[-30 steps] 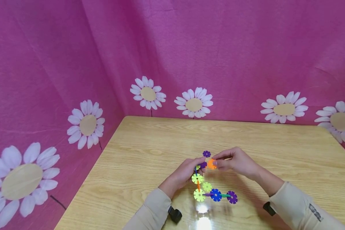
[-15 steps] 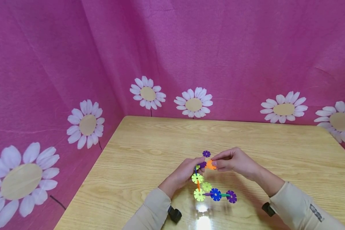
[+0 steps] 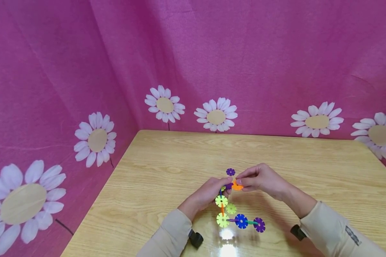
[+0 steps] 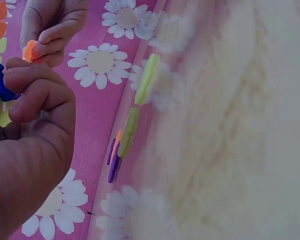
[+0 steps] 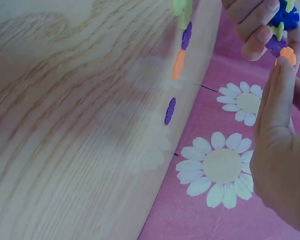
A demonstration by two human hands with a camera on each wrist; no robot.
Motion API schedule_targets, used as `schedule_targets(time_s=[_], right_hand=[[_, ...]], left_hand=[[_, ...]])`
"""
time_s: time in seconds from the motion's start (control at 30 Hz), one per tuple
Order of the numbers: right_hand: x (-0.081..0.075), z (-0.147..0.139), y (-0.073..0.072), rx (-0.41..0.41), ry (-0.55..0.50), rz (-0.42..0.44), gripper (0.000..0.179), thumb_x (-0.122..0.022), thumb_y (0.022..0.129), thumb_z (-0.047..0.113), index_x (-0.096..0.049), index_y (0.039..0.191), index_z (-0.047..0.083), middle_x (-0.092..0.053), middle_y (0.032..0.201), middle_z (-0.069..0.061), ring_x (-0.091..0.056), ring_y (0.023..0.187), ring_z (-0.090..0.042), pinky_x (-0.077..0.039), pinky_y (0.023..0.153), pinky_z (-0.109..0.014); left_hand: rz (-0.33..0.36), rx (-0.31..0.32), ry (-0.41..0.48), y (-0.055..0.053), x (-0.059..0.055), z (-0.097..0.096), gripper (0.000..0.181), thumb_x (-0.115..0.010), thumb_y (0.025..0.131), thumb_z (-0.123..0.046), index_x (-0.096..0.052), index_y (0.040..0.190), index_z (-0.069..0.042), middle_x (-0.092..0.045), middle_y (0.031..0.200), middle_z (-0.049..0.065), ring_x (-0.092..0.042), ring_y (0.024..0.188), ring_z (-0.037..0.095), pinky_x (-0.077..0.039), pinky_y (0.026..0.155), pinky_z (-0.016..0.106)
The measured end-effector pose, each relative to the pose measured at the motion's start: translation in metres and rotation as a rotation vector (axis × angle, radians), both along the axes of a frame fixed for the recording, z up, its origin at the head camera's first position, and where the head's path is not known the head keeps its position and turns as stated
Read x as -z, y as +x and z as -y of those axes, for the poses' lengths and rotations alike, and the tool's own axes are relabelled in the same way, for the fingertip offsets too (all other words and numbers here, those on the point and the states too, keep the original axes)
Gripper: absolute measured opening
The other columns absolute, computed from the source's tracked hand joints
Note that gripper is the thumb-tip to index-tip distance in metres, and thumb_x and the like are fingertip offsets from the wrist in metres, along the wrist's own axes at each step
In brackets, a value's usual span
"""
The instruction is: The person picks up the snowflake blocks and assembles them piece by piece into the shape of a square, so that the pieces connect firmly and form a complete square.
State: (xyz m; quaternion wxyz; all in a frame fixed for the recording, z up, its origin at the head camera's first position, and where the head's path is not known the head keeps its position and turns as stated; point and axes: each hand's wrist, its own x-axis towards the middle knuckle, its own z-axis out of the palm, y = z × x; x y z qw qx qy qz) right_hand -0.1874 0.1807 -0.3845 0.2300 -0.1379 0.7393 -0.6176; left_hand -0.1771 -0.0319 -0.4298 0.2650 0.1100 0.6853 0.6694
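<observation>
My left hand (image 3: pixel 207 192) grips a chain of notched plastic discs by its upper end, near a purple disc (image 3: pixel 228 186). From there the chain runs down through a lime disc (image 3: pixel 221 201) to another lime one, then turns right to a blue disc (image 3: pixel 241 221) and a purple end disc (image 3: pixel 259 225). Between thumb and fingers, my right hand (image 3: pixel 265 182) pinches an orange disc (image 3: pixel 237 186) at the purple disc's edge. Whether their notches interlock is too small to tell. Fingers partly cover both discs.
Loose discs lie on the wooden table (image 3: pixel 167 160): a purple one (image 3: pixel 230 172) beyond the hands and a lime one (image 3: pixel 231 208) below them. Wrist views show more, including an orange disc (image 5: pixel 178 65). A pink flowered cloth (image 3: pixel 260 64) hangs behind and at left.
The orange and purple discs have come together, with the left fingers shifting slightly right. The chain's lower end has dipped a little. Both hands keep their holds.
</observation>
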Motion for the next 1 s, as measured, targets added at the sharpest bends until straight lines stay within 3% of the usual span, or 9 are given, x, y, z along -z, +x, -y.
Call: schedule_targets(time_s=[0.5, 0.73, 1.0], right_hand=[[0.0022, 0.0076, 0.0060, 0.094, -0.056, -0.008, 0.035, -0.069, 0.081, 0.005, -0.060, 0.108, -0.015, -0.065, 0.099, -0.022, -0.066, 0.086, -0.027, -0.051, 0.076, -0.042], [0.0006, 0.0085, 0.0059, 0.079, -0.053, -0.023, 0.034, -0.067, 0.083, 0.004, -0.058, 0.109, -0.016, -0.064, 0.100, -0.023, -0.066, 0.086, -0.027, -0.052, 0.075, -0.039], [-0.0044, 0.0096, 0.0024, 0.062, -0.026, 0.019, 0.033, -0.070, 0.080, 0.004, -0.061, 0.106, -0.014, -0.065, 0.096, -0.021, -0.066, 0.086, -0.027, -0.050, 0.077, -0.045]], left_hand=[[0.042, -0.056, 0.025, -0.0034, 0.0057, -0.0035, 0.058, -0.049, 0.087, -0.058, -0.056, 0.081, 0.000, -0.052, 0.067, -0.001, -0.042, 0.053, 0.008, -0.028, 0.043, 0.020], [0.042, -0.060, 0.042, -0.0047, 0.0051, -0.0033, 0.058, -0.051, 0.085, -0.058, -0.056, 0.079, 0.000, -0.052, 0.065, -0.001, -0.041, 0.051, 0.006, -0.027, 0.041, 0.020], [0.060, -0.057, 0.033, -0.0056, 0.0072, -0.0028, 0.060, -0.052, 0.084, -0.060, -0.057, 0.080, 0.000, -0.053, 0.065, -0.002, -0.042, 0.050, 0.006, -0.027, 0.040, 0.020]])
